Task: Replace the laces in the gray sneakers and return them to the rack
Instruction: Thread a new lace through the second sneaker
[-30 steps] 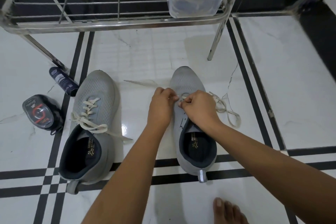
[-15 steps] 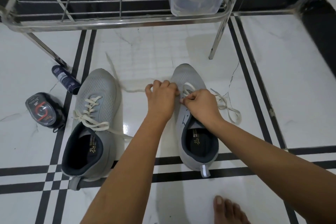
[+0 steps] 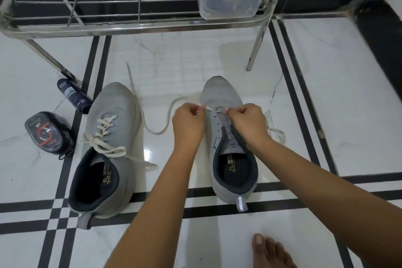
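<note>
Your left hand (image 3: 188, 123) pinches the lace (image 3: 168, 113) by its tip, right hand (image 3: 248, 125) pinches the eyelet loop — steadying the sneaker (image 3: 220, 95) for threading.

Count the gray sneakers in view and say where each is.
2. The laced sneaker stands on the floor at left. The second sneaker stands right of it, left hand and right hand pinching its lace. None shows on the rack.

A single head-worn camera looks steeply down, close over the white black-striped tiled floor (image 3: 339, 98), silver metal rack (image 3: 139, 26) at 12 o'clock.
</note>
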{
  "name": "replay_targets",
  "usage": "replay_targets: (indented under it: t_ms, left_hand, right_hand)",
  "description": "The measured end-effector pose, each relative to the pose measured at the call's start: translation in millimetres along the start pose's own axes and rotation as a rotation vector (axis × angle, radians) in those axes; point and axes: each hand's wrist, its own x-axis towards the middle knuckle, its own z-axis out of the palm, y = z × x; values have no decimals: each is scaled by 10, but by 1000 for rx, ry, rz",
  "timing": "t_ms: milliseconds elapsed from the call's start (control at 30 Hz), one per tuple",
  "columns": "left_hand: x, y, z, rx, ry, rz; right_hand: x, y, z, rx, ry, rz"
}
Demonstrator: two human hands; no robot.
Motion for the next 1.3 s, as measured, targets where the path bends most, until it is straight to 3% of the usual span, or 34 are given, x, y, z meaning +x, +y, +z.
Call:
replay_targets:
  t_ms: [100,267,367,500,767,900,1033,1300]
  left_hand:
    - [-62,-4,154,-357,-53,-298]
    - [-1,8,241,-612,-79,-514]
    - [23,54,253,-516,-102,-404]
    - [62,7,236,-493,-166,-352]
    - [96,-70,217,-398,-168,-258]
    - [118,-43,134,-251,-228,-128]
    - [126,67,105,-134,-244,15]
    - [81,493,-89,-302,-178,40]
  right_hand:
    - [81,93,-81,39,37,121]
    - [132,88,-49,223,22,197]
    - [127,54,9,373,-22,205]
    - [191,56,-23,385,-94,203]
    - [323,-31,-113,208,-195,258]
    - [317,-58,-168,101,-254,112]
    - [259,-139,-113,145,-281,-10]
    - [65,-511,-264,226,-255,-117]
